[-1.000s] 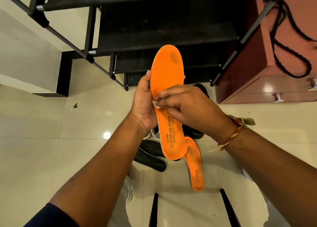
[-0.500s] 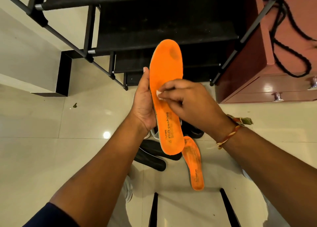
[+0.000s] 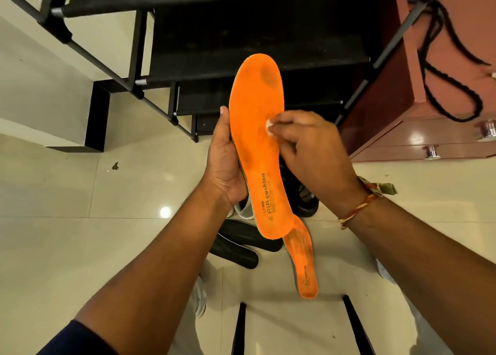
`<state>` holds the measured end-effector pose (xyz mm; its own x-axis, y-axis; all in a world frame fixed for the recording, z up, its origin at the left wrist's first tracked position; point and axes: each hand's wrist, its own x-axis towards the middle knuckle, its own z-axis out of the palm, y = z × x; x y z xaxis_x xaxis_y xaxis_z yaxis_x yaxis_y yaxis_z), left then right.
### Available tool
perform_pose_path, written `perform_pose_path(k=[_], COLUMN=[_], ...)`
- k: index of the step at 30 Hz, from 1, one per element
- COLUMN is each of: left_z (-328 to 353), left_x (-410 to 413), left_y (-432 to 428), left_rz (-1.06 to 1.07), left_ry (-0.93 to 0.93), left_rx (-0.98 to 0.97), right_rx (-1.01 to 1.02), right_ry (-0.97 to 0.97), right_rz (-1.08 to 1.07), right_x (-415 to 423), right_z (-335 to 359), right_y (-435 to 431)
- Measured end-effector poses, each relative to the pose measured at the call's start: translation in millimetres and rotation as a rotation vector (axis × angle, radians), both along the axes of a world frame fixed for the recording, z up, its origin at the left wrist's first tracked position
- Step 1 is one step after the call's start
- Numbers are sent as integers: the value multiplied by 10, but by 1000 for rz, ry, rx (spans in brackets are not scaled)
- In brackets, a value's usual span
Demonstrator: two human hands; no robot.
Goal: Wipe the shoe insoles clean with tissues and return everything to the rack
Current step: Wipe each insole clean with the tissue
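Bright, even indoor light from overhead. Small round glare spot and faint, diffuse shadows on the glossy floor tiles; softer sheen on the red-brown cabinet. Slight motion blur on the right hand. Marked wide-angle bending of the black rack toward the edges.

In front of the rack: held insole, left hand on its left edge, right hand pinching tissue on its face. On floor in front of rack: spare insole, insole pair, shoes. Right of rack: cabinet, cord on top.
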<state>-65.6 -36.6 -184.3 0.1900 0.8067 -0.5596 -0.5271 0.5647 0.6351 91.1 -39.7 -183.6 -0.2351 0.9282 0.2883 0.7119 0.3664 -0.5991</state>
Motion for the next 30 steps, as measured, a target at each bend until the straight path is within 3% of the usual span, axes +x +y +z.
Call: perform_pose_path(k=[6, 14, 24, 27, 30], left_z=[-41, 13, 35, 17, 8], left_x=[-94, 59, 102, 76, 2], left_y=[41, -30, -59, -34, 5], left_rz=[21, -17, -128, -114, -76], left_ry=[-88, -37, -18, 23, -3], left_rx=[-35, -34, -45, -24, -23], right_rx=[-72, -34, -80, -64, -61], right_ry=[44, 64, 153, 166, 144], right_rz=[384, 12, -126, -68, 141], right_x=[-162, 47, 116, 61, -94], right_z=[34, -24, -12, 2, 26], right_y=[-93, 47, 89, 49, -70])
